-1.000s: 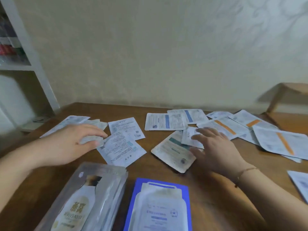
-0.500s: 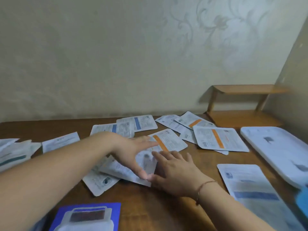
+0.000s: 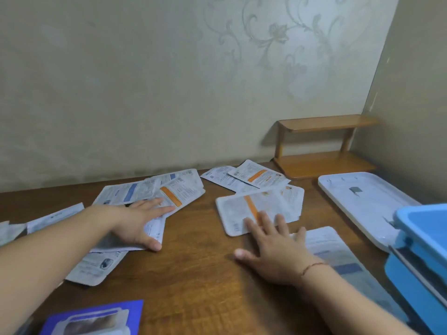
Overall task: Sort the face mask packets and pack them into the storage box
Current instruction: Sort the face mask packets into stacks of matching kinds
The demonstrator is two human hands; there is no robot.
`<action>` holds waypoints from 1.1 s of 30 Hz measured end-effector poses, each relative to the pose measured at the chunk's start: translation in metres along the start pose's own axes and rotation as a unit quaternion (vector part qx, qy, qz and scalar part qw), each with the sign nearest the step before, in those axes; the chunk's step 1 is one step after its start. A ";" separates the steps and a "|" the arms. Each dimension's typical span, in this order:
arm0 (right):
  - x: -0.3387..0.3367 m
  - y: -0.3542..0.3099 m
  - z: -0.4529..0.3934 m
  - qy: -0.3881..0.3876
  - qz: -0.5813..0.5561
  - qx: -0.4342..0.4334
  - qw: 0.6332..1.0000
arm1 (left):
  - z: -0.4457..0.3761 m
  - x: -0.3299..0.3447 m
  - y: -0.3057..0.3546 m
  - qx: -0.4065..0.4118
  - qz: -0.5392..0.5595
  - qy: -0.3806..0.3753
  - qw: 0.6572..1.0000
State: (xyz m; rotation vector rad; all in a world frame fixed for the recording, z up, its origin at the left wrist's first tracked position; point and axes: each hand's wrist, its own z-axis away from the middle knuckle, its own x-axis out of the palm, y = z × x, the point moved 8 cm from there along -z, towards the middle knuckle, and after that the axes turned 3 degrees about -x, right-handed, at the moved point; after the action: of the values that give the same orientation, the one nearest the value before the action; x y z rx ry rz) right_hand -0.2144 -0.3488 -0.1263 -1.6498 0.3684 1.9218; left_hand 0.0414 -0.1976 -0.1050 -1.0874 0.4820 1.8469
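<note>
across the dark wood-grain table [image 3: 193, 274] my two hands are down flat, fingers spread wide, gripping nothing. my left hand [image 3: 140, 223] presses on a loose heap of flat, glossy white face mask packets [image 3: 154, 228], fingertips reaching the packet with the orange stripe [image 3: 179, 194], thumb on the heap's near edge. my right hand [image 3: 273, 245] lies palm down, thin red thread at the wrist, fingertips touching the near edge of another orange-striped packet [image 3: 249, 209], a soft-cornered rectangle with small print. behind it more packets fan out and overlap [image 3: 256, 176], some blue-striped, some orange. under my right forearm sits a larger pale packet with a blue band [image 3: 338, 257], partly covered by the arm. further right lies a smooth white rectangular lid with rounded corners [image 3: 362, 204], and at the edge the bright blue plastic storage box [image 3: 420, 257], only partly in view, well apart from both hands. a blue card-backed pack [image 3: 96, 320] peeks in at the bottom, blurred. in the corner stands a small two-tier wooden shelf [image 3: 324, 143] against pale wallpaper with a raised floral scroll [image 3: 278, 44].
</note>
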 end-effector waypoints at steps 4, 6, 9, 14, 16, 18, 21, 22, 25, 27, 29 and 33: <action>0.014 -0.053 0.022 0.001 0.007 -0.098 0.995 | 0.002 -0.005 0.003 -0.014 -0.036 0.021 0.999; 0.010 -0.056 0.023 0.010 0.008 -0.110 0.994 | 0.006 -0.010 0.015 -0.005 -0.071 0.035 0.997; -0.005 -0.045 0.036 0.029 0.032 -0.092 0.995 | 0.025 -0.017 0.045 0.042 -0.094 0.053 0.993; 0.011 0.019 0.103 0.003 0.023 0.076 0.997 | 0.077 0.001 0.142 0.207 -0.088 0.055 0.973; 0.025 0.020 0.127 -0.031 0.006 0.058 0.998 | 0.084 0.016 0.165 0.223 -0.088 0.019 0.971; 0.032 0.010 0.148 -0.036 0.004 0.015 0.999 | 0.083 0.028 0.171 0.204 -0.089 0.004 0.975; 0.034 -0.015 0.175 0.025 0.103 -0.096 0.990 | 0.098 0.036 0.176 0.199 -0.099 0.017 0.975; 0.038 -0.020 0.184 0.053 0.114 -0.119 0.985 | 0.110 0.039 0.180 0.211 -0.100 0.021 0.972; 0.058 -0.029 0.206 0.087 0.148 -0.203 0.964 | 0.159 0.052 0.192 0.249 -0.095 0.025 0.963; 0.060 -0.040 0.221 0.144 0.152 -0.256 0.944 | 0.194 0.071 0.195 0.263 -0.095 0.027 0.960; 0.061 -0.053 0.235 0.205 0.126 -0.301 0.923 | 0.223 0.095 0.196 0.273 -0.099 0.048 0.956; 0.063 -0.065 0.255 0.269 0.111 -0.381 0.878 | 0.256 0.137 0.198 0.298 -0.095 0.134 0.940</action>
State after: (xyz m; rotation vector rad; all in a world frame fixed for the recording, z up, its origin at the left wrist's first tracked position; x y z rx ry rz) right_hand -0.3871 -0.1405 -0.1262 -2.7855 -0.0239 1.8472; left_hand -0.2780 -0.0509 -0.1047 -0.9205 0.9847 1.2582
